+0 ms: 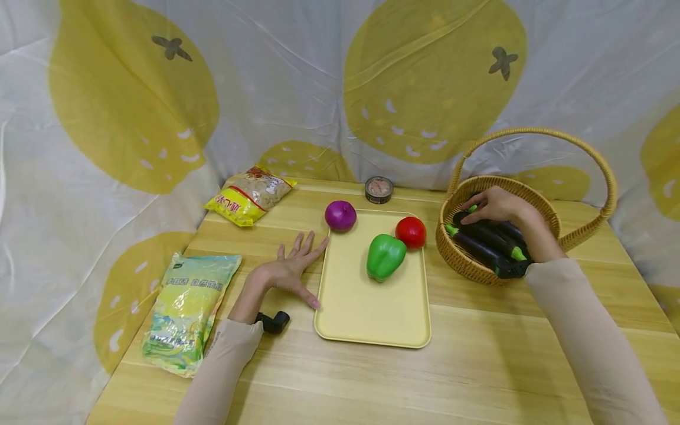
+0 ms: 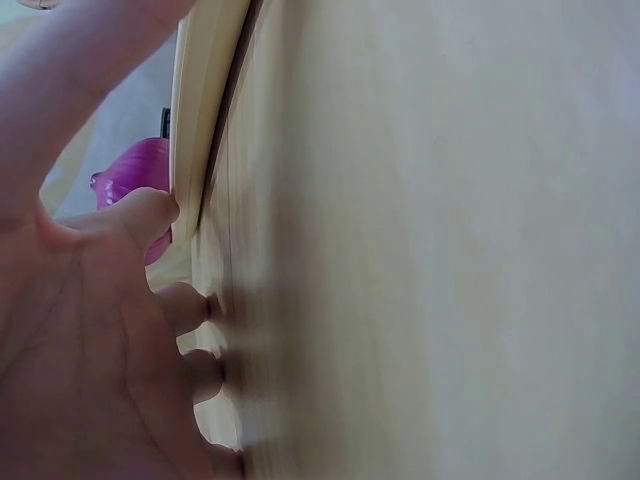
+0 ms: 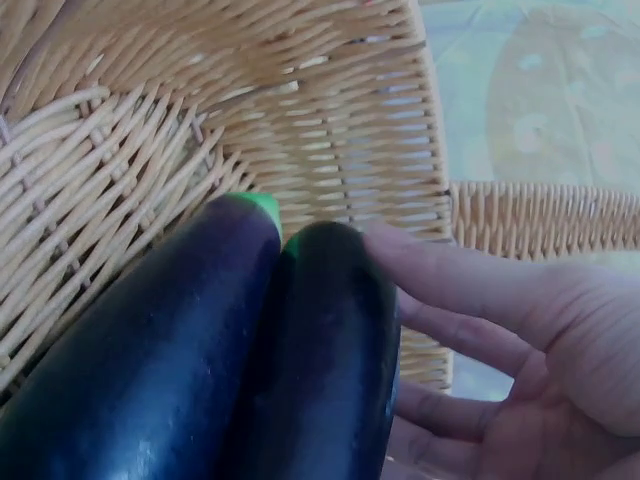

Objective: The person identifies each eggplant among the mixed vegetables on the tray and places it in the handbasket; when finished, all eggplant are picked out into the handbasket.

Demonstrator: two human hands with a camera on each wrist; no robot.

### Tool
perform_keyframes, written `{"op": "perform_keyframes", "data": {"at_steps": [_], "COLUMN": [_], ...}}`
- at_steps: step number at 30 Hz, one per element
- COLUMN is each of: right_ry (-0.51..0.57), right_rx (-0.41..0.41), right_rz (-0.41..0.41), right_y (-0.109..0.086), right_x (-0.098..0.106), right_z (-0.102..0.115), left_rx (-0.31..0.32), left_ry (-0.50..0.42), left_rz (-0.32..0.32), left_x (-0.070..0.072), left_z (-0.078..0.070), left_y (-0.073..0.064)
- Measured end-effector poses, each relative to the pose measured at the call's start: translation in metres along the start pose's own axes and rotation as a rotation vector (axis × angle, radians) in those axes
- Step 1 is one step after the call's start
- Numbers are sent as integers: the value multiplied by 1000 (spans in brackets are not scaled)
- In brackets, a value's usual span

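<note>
In the right wrist view, the thumb and fingers of my right hand [image 3: 560, 350] hold the end of a dark purple eggplant [image 3: 320, 340]. A second eggplant [image 3: 150, 350] lies right beside it. Both are inside the wicker basket [image 1: 467, 268], and the head view shows my right hand [image 1: 502, 206] reaching in over the rim. My left hand [image 1: 289, 268] has its fingers spread at the left edge of the yellow tray [image 1: 366, 321], holding nothing. On the tray sit a green bell pepper [image 1: 385, 257], a red tomato [image 1: 411, 232] and, at its far left corner, a purple onion [image 1: 340, 216].
A round tin [image 1: 379, 189] stands behind the tray. Left of it lie a yellow snack bag [image 1: 252, 195] and a green-yellow packet [image 1: 188, 310]. The basket's tall handle [image 1: 542, 133] arches over the right side. A lemon-print cloth [image 1: 297, 88] hangs behind the wooden table [image 1: 340, 383].
</note>
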State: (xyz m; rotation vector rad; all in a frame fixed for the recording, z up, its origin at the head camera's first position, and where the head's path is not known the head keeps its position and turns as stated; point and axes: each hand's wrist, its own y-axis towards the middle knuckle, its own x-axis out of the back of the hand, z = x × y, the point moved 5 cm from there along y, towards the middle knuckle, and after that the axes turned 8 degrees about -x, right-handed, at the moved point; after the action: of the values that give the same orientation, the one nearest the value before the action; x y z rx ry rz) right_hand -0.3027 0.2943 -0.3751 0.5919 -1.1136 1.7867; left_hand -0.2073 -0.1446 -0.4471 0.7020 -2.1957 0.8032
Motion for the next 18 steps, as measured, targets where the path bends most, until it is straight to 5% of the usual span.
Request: {"op": "perform_keyframes", "data": {"at_steps": [18], "right_ry": [86], "right_rx": [18], "right_rz": [92], "right_y": [10], "right_x": [-4], "right_z": [-8], "left_rx": [-8], "left_ry": [-2], "left_rz": [-11], "left_x": [-1], "left_z": [5], "left_y": [1]}}
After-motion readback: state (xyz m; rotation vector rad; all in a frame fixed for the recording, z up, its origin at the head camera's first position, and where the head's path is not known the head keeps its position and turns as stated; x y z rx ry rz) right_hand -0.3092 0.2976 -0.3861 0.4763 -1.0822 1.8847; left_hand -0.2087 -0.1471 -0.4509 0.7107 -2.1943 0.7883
